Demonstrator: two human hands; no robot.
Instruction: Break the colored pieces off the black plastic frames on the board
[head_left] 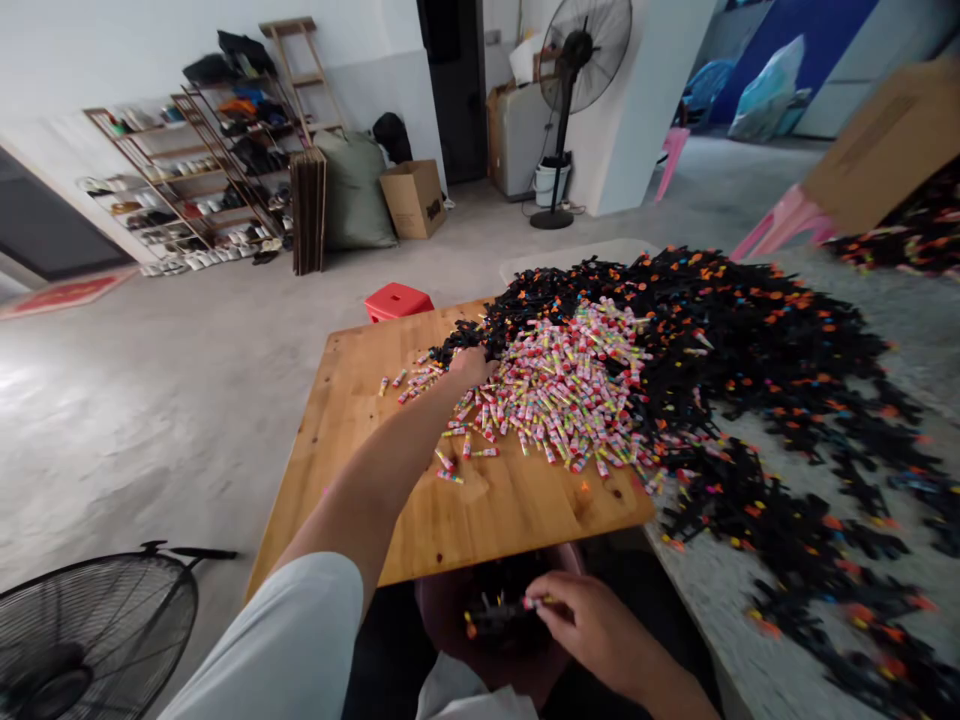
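Observation:
My left hand [471,366] reaches across the wooden table to where the heap of small black plastic pieces [517,300] meets a pile of small pink, white and yellow tubes [562,390]. Its fingertips are hidden, so their grip cannot be made out. Low in front of my body, my right hand [581,625] pinches a small pink-and-yellow tube [541,602]. Right beside that tube is a black piece with yellow and orange ends [491,618], over a dark reddish basin [442,610] below the table edge. Whether the tube and black piece are joined cannot be told.
The wooden table [360,400] adjoins a grey stone surface [697,590] heaped with black pieces with orange tips. A red stool [397,300] stands beyond. A floor fan [97,630] is at lower left, another fan [574,60] at the back. A cardboard box [885,140] leans at right.

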